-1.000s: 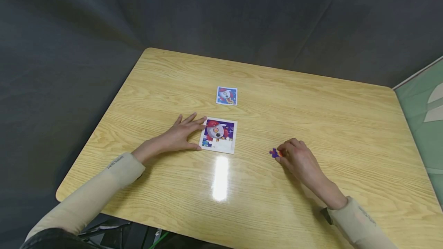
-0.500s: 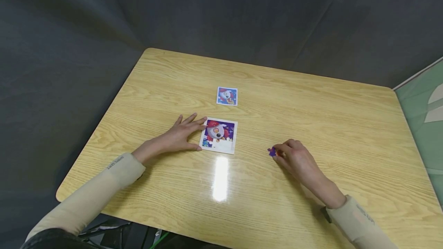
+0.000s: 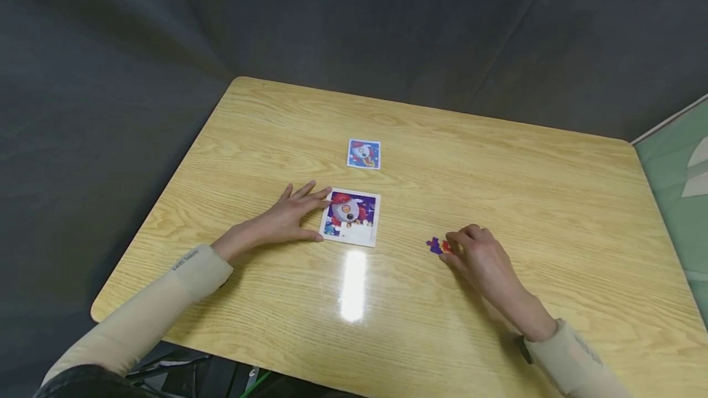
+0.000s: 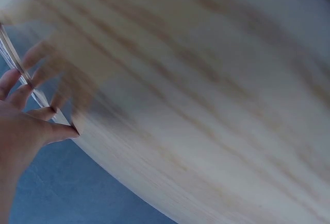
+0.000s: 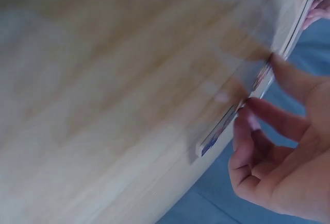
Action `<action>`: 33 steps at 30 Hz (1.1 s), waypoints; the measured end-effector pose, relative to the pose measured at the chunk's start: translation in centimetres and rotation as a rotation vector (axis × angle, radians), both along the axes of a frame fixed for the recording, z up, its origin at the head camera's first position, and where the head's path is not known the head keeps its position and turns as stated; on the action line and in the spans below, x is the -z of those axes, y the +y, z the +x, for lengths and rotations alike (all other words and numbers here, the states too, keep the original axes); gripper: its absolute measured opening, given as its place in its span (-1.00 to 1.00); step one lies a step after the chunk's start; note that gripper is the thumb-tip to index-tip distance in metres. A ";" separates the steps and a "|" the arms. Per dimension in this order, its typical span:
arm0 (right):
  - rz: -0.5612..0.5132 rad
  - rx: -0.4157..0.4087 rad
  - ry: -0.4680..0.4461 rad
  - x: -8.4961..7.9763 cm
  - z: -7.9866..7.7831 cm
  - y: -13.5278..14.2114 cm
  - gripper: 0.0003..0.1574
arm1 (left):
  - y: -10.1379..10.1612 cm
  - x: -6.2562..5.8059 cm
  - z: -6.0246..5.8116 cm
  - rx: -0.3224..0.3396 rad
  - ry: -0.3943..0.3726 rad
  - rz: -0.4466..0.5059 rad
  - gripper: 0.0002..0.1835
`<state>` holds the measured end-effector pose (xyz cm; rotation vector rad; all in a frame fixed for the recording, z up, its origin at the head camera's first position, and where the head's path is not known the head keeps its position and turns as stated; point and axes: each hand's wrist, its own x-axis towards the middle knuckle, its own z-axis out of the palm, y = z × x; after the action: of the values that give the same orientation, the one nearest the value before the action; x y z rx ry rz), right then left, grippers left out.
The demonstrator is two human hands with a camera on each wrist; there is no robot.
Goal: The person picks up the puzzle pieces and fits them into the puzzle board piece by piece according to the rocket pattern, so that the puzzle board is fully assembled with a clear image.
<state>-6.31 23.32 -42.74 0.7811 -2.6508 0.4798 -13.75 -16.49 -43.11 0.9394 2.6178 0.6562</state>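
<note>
My left hand point(image 3: 289, 218) lies with fingers spread at the left side of a white-framed jigsaw puzzle point(image 3: 350, 217). Its fingertips and thumb touch the frame's edge. A white round-headed character on purple fills most of the puzzle; bare white backing shows along its lower part. To the right, my right hand point(image 3: 480, 257) pinches a red-orange puzzle piece point(image 3: 445, 247) between thumb and index finger, low at the tabletop. Beside those fingertips lies a purple puzzle piece point(image 3: 434, 245), also seen lying flat in the right wrist view point(image 5: 216, 134).
A small square picture card point(image 3: 364, 154) with the same character lies behind the puzzle. The wooden table point(image 3: 498, 164) reflects a bright light in front of the puzzle. Dark cloth point(image 3: 387, 23) hangs behind it, and cables point(image 3: 171, 367) sit below the front edge.
My right hand shifts slightly left, then back right. More of the red-orange piece shows between the fingers now, beside the purple one. My left hand and the puzzle stay in place.
</note>
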 end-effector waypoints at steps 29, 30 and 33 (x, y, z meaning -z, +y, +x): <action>-0.021 -0.026 -0.118 -0.2 -1.0 0.1 -0.75 | 0.0 0.2 0.0 0.005 0.003 0.004 -0.18; -0.023 -0.024 -0.129 -0.2 -1.0 0.1 -0.75 | 0.0 0.2 0.0 0.005 0.004 0.006 -0.18; -0.035 -0.025 -0.164 -0.3 -0.9 0.0 -0.77 | 0.0 0.2 0.0 0.005 0.005 0.009 -0.18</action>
<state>-7.17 23.30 -42.45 0.7960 -2.7767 0.6195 -13.75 -16.51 -43.30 0.9509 2.6178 0.6657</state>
